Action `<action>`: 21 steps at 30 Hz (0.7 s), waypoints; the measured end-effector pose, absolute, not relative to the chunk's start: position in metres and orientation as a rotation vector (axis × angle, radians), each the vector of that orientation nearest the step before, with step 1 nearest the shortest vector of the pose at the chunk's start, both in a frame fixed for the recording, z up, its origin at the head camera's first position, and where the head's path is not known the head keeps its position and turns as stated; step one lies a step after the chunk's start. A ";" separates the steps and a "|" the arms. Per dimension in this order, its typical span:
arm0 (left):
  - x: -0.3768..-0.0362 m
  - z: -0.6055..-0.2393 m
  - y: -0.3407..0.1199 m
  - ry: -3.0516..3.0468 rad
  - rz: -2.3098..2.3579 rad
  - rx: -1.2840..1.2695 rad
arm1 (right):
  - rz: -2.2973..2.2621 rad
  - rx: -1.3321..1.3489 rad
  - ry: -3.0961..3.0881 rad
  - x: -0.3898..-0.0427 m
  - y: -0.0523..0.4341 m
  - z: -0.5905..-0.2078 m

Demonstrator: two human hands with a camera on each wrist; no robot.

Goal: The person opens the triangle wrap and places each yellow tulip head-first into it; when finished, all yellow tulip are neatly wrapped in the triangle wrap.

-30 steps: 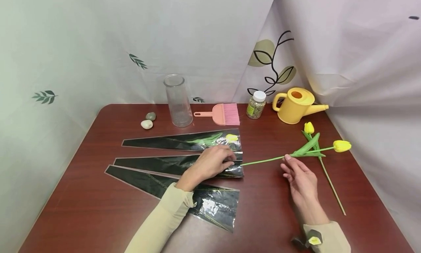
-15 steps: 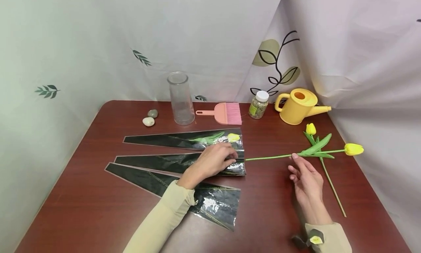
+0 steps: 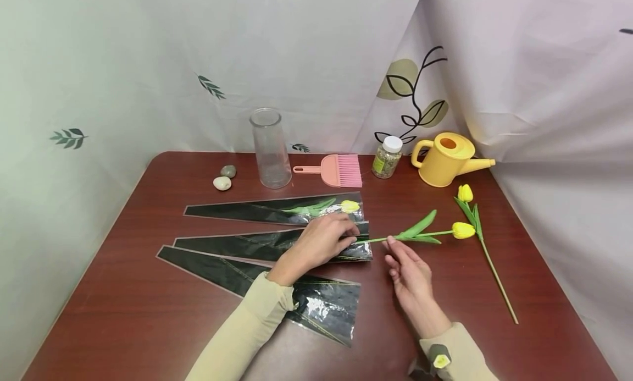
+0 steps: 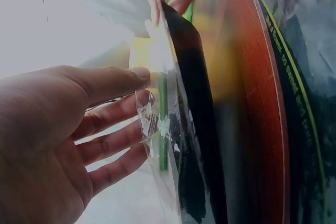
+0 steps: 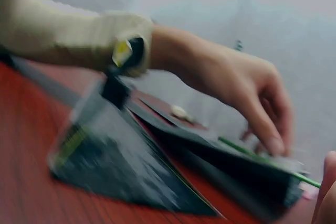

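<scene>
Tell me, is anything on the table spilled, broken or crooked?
Nothing looks spilled or broken. The nearest wrapper looks a bit crooked: it lies at a slant, while the middle wrapper and back wrapper lie nearly straight across.

Wrappers (image 3: 262,245): glossy, crinkled plastic film
Tulip (image 3: 417,226): smooth, plastic-looking
Desk (image 3: 128,293): smooth, wood-look, soft sheen
Vase (image 3: 272,153): clear, smooth, glass or plastic
Watering can (image 3: 441,164): smooth plastic
Backdrop (image 3: 296,56): matt, creased cloth

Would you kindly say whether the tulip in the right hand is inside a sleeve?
Partly in: its stem shows inside the clear-fronted middle sleeve; leaves and bloom are outside.
</scene>
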State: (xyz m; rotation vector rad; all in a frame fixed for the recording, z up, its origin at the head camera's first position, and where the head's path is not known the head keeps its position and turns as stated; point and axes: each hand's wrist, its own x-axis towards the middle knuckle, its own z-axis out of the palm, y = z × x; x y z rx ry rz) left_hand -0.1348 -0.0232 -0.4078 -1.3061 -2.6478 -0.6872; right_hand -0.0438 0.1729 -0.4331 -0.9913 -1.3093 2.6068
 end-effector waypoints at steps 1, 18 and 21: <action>-0.135 -0.408 -0.023 -2.649 -0.686 -1.305 | 2.614 -1.001 -1.321 -0.045 0.168 -0.434; -0.136 -0.415 -0.021 -2.663 -0.626 -1.320 | 2.600 -1.062 -1.549 -0.041 0.145 -0.439; -0.136 -0.417 -0.021 -2.657 -0.620 -1.326 | 2.552 -1.009 -1.622 -0.037 0.146 -0.440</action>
